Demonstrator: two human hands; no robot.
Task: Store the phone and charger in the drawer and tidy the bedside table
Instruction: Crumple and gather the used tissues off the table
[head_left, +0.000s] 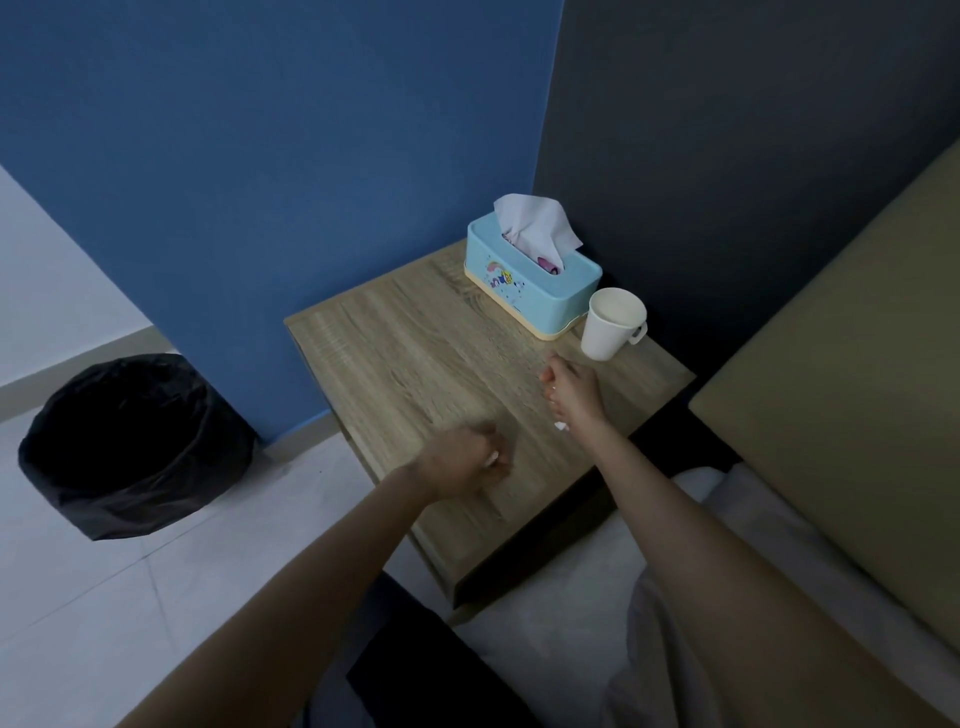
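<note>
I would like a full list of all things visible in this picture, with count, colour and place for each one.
bedside table: one, light wood, centre, in the wall corner
tissue box: one, light blue, table's far corner, white tissue sticking out
cup: one, white, beside the tissue box
bin: one, black liner, floor at left
bed: one, olive headboard, white sheet, right
left hand: one, curled, over table's near edge
right hand: one, pinching small white scraps, near the cup

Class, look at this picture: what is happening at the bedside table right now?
A person reaches both hands over the wooden bedside table. The left hand is closed on a small white scrap; the right hand also seems to hold a white bit, near the white mug. A blue tissue box stands behind. No phone or charger shows.
</note>
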